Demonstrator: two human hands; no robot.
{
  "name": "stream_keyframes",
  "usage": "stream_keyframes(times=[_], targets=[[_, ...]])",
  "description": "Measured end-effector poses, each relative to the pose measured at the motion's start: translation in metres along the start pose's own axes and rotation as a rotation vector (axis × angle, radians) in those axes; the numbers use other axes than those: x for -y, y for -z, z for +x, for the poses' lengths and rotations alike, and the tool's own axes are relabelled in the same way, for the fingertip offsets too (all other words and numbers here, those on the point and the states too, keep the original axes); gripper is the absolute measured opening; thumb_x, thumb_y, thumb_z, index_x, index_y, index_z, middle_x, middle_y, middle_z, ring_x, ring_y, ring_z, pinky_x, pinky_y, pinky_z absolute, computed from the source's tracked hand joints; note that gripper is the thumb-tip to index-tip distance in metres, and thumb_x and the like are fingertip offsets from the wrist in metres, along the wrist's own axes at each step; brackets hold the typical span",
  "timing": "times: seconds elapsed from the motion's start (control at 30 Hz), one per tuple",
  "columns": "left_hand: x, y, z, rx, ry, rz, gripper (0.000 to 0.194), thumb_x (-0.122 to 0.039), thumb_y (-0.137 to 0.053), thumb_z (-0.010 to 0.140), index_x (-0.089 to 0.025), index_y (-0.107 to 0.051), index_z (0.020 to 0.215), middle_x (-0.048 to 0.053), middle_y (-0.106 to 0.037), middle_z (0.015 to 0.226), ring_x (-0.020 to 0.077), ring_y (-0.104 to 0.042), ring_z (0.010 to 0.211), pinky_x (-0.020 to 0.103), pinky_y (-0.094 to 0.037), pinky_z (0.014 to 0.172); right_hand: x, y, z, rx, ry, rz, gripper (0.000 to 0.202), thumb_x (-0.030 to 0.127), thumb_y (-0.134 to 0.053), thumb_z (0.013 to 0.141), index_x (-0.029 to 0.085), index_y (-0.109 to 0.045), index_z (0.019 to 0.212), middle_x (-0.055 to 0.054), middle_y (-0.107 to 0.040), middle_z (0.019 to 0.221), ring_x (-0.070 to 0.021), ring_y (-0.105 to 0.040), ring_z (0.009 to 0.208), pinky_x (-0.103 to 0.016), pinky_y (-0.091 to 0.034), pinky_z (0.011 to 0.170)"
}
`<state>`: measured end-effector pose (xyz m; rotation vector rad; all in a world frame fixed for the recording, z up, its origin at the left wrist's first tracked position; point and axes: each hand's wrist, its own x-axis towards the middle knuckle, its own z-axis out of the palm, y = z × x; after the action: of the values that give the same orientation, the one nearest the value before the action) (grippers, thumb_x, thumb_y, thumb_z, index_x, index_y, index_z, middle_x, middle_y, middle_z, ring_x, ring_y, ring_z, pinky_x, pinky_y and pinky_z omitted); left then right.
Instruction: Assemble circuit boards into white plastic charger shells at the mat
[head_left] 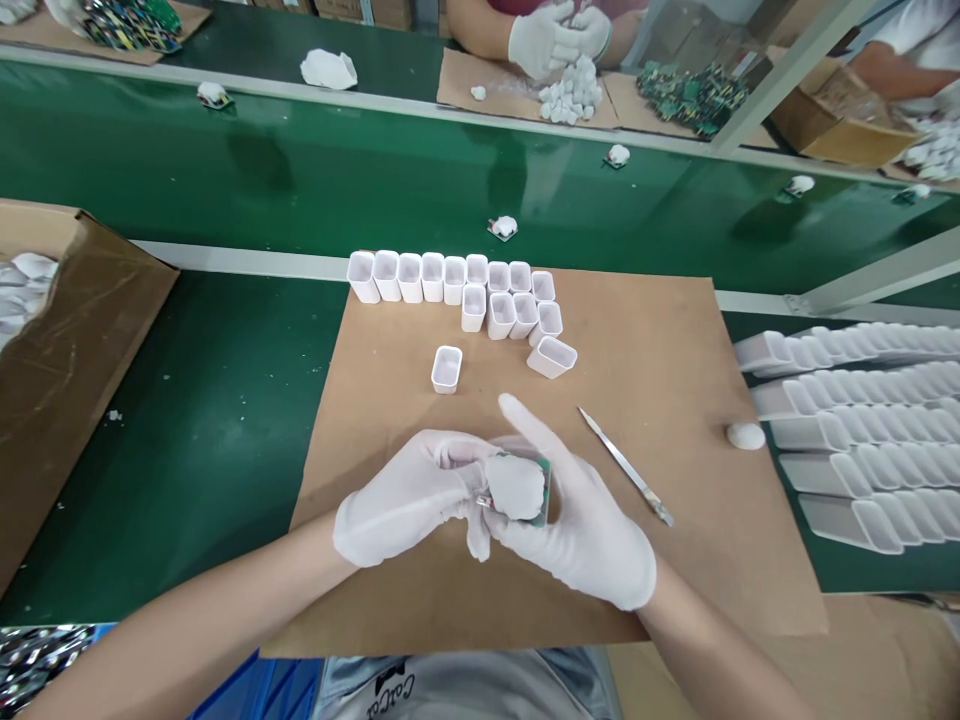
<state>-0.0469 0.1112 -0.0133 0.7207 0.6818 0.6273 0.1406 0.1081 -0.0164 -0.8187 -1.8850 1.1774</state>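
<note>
Both my hands wear white gloves and meet over the cardboard sheet. Between them is a small green circuit board with a white lump (516, 487) on its face. My left hand (420, 495) pinches the board's left edge near a small metal part. Around the right edge, my right hand (577, 520) is closed with its thumb raised. A pair of tweezers (626, 466) lies on the sheet to the right. Beyond my hands stand one white plastic cup (447, 370) and a tilted white cup (553, 357); more white cups (410, 277) form rows behind them.
Nested white cups (862, 430) lie in rows at right, beside a white rounded piece (745, 436). A cardboard box (90, 330) stands left. Several small boards, one a board with a white lump (503, 228), sit on the green belt (360, 180). A co-worker's gloved hands (559, 40) are across it.
</note>
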Motion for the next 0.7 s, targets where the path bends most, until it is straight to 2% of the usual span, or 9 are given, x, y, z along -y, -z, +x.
stream_keyframes(times=[0.07, 0.13, 0.17, 0.23, 0.3, 0.4, 0.5, 0.6, 0.7], targets=[[-0.001, 0.000, 0.000, 0.008, -0.004, -0.018, 0.027, -0.036, -0.063, 0.089, -0.009, -0.067, 0.082, 0.006, -0.061, 0.075, 0.0118, -0.060, 0.057, 0.021, -0.052, 0.053, -0.002, 0.000, -0.002, -0.158, 0.051, -0.071, 0.076, 0.023, -0.073, 0.083, 0.032, -0.031, 0.146, -0.009, -0.063, 0.119, -0.0238, -0.065, 0.102, -0.043, -0.058, 0.087], [-0.001, 0.000, 0.001, 0.014, -0.002, -0.055, 0.025, -0.032, -0.062, 0.090, -0.009, -0.067, 0.082, 0.005, -0.061, 0.074, 0.0103, -0.060, 0.055, 0.019, -0.051, 0.053, -0.002, 0.002, -0.002, -0.270, 0.130, -0.182, 0.067, 0.021, -0.080, 0.077, 0.033, -0.046, 0.134, -0.008, -0.063, 0.116, -0.0260, -0.064, 0.101, -0.043, -0.058, 0.082], [-0.001, 0.001, 0.001, 0.021, 0.002, -0.065, 0.024, -0.031, -0.062, 0.090, -0.009, -0.067, 0.083, 0.005, -0.061, 0.074, 0.0102, -0.060, 0.055, 0.019, -0.051, 0.053, -0.002, 0.004, -0.002, -0.257, 0.175, -0.232, 0.057, 0.019, -0.080, 0.078, 0.033, -0.052, 0.126, -0.006, -0.065, 0.107, -0.0255, -0.065, 0.098, -0.040, -0.059, 0.078], [-0.001, 0.001, 0.001, 0.037, 0.008, -0.074, 0.023, -0.029, -0.059, 0.092, -0.009, -0.068, 0.085, 0.006, -0.062, 0.073, 0.0105, -0.061, 0.055, 0.019, -0.051, 0.054, 0.001, 0.006, 0.001, -0.146, 0.235, -0.286, 0.034, 0.016, -0.073, 0.084, 0.032, -0.060, 0.111, -0.003, -0.065, 0.087, -0.0226, -0.066, 0.087, -0.034, -0.059, 0.068], [0.000, 0.002, 0.000, 0.047, 0.013, -0.090, 0.024, -0.029, -0.056, 0.094, -0.010, -0.068, 0.085, 0.006, -0.064, 0.073, 0.0115, -0.062, 0.055, 0.020, -0.052, 0.053, 0.004, 0.007, 0.004, -0.067, 0.262, -0.257, 0.023, 0.015, -0.066, 0.090, 0.031, -0.062, 0.106, -0.001, -0.062, 0.078, -0.0190, -0.065, 0.074, -0.030, -0.057, 0.061], [0.000, 0.002, -0.001, 0.055, 0.021, -0.129, 0.022, -0.028, -0.059, 0.093, -0.010, -0.068, 0.085, 0.006, -0.065, 0.074, 0.0114, -0.064, 0.054, 0.019, -0.053, 0.054, 0.007, 0.005, 0.007, -0.120, 0.269, -0.113, 0.031, 0.016, -0.066, 0.090, 0.031, -0.058, 0.117, 0.001, -0.062, 0.073, -0.0182, -0.064, 0.067, -0.031, -0.058, 0.063], [0.000, 0.002, -0.001, 0.079, 0.029, -0.153, 0.022, -0.027, -0.058, 0.093, -0.009, -0.069, 0.086, 0.007, -0.066, 0.074, 0.0111, -0.064, 0.053, 0.019, -0.053, 0.056, 0.008, 0.004, 0.007, -0.153, 0.213, -0.069, 0.042, 0.018, -0.072, 0.086, 0.031, -0.056, 0.123, 0.001, -0.063, 0.075, -0.0191, -0.066, 0.070, -0.032, -0.059, 0.067], [0.001, 0.002, -0.001, 0.080, 0.033, -0.191, 0.023, -0.028, -0.058, 0.093, -0.008, -0.069, 0.087, 0.008, -0.067, 0.073, 0.0118, -0.064, 0.053, 0.019, -0.053, 0.053, 0.008, 0.003, 0.006, -0.126, 0.235, -0.156, 0.035, 0.016, -0.069, 0.088, 0.032, -0.059, 0.117, -0.001, -0.064, 0.079, -0.0199, -0.066, 0.073, -0.031, -0.059, 0.066], [0.002, 0.002, 0.000, 0.070, 0.030, -0.220, 0.024, -0.029, -0.062, 0.091, -0.007, -0.070, 0.087, 0.008, -0.066, 0.071, 0.0123, -0.064, 0.054, 0.019, -0.054, 0.052, 0.005, 0.001, 0.003, -0.205, 0.209, -0.141, 0.032, 0.022, -0.071, 0.087, 0.031, -0.060, 0.115, -0.003, -0.067, 0.087, -0.0214, -0.068, 0.081, -0.033, -0.060, 0.068]])
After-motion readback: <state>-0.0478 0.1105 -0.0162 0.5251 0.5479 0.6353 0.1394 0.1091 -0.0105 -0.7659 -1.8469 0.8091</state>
